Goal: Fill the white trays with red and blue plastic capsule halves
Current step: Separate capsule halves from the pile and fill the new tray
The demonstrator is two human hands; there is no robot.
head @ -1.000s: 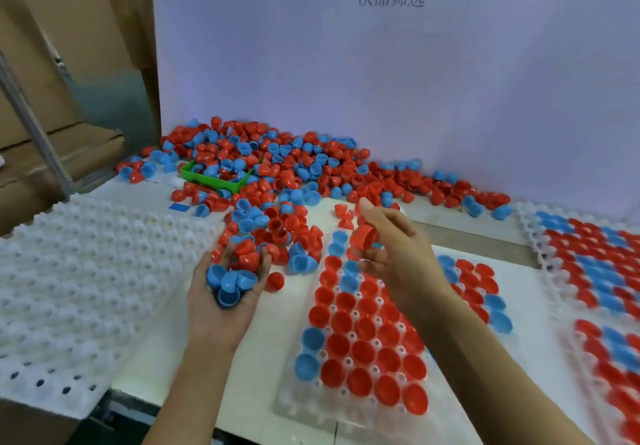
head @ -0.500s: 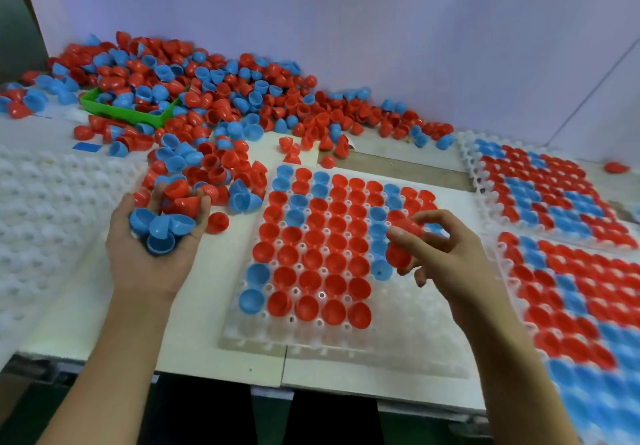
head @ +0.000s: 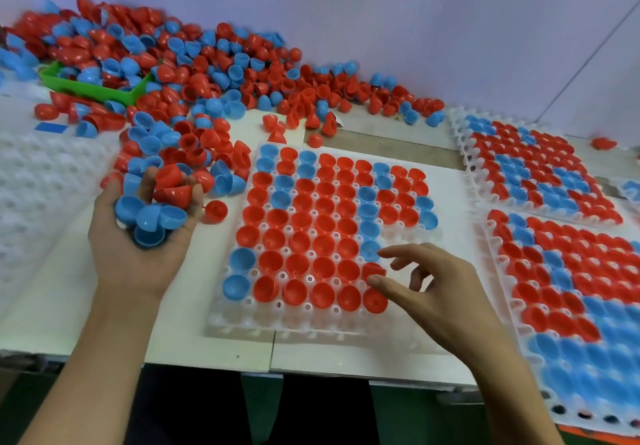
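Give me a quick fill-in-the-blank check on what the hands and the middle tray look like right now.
1. The left hand lies palm up and holds a heap of red and ____ capsule halves.
2. The right hand hangs over the ____ near corner of the middle tray.
3. The right thumb touches a ____ half in that tray.
4. The green tray lies in the loose pile at the far ____.

Missing words: blue; right; red; left

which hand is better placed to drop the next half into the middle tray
Right, probably. The right hand hovers open over the middle tray beside its unfilled pockets; the left hand is off to the side, cupping spare capsule halves.
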